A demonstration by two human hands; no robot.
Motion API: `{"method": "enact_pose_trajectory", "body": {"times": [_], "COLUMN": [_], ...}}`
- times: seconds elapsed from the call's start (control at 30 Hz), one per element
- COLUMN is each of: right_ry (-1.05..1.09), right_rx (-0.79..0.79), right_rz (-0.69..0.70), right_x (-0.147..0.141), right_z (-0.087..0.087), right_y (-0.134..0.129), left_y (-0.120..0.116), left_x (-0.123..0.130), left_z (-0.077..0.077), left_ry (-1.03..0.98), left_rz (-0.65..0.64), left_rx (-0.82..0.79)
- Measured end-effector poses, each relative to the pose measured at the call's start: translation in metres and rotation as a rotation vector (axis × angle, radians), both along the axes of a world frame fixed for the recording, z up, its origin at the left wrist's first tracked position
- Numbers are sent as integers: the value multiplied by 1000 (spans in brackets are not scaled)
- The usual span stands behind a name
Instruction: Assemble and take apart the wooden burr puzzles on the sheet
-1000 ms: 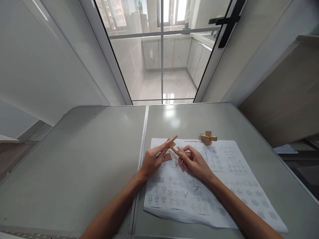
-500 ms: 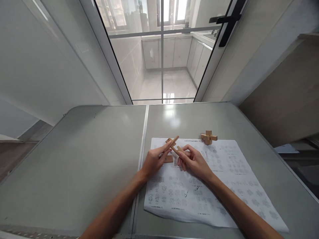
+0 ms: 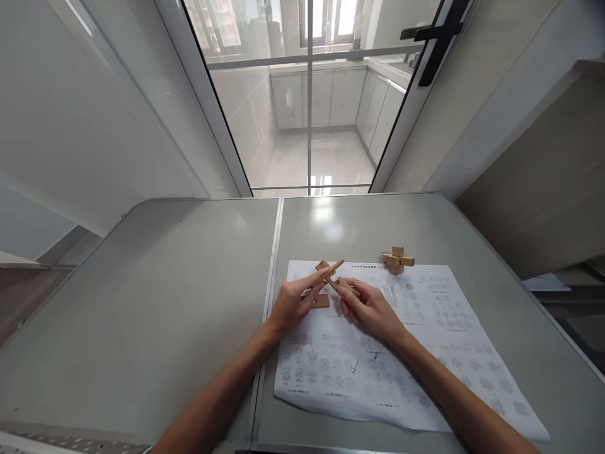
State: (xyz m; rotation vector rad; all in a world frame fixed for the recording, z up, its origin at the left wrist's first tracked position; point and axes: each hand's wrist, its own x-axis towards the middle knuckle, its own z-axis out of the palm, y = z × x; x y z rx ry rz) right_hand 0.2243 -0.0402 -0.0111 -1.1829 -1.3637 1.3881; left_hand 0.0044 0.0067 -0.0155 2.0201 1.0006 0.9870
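Observation:
My left hand (image 3: pixel 297 302) pinches a thin wooden puzzle piece (image 3: pixel 336 267) that points up to the right. My right hand (image 3: pixel 368 304) grips a notched wooden puzzle piece (image 3: pixel 342 285), which crosses the left hand's piece just below its tip. Whether the two are locked together or only touch, I cannot tell. A flat wooden piece with a hole (image 3: pixel 321 301) lies on the printed sheet (image 3: pixel 340 403), partly covered by the left fingers. At the sheet's far edge stands an assembled wooden cross-shaped puzzle (image 3: pixel 397 260).
The grey folding table (image 3: pixel 155 315) has a metal seam (image 3: pixel 269 265) just left of the sheet. Beyond its far edge stands a glass door with a black handle (image 3: pixel 437 38). White wall panels rise on both sides.
My right hand has turned its notched piece slightly, and its fingers have curled in closer. The left hand has barely moved. The view has shifted a little.

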Motion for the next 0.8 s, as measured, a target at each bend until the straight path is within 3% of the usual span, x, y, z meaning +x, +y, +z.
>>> {"method": "enact_pose_trajectory", "body": {"times": [0.3,0.57,0.8], "right_ry": [22,-38,-36], "right_rx": [-22,7,20], "right_rz": [-9,35,61], "right_x": [0,2,1], "right_z": [-1,3,2], "right_y": [1,1,2], "left_y": [-1,0,-4], "left_x": [-1,0,2], "left_z": [-3,1,-1], "left_ry": [35,-44,11], "left_rz": [-5,-88,15], "left_rx": [27,8,61]}}
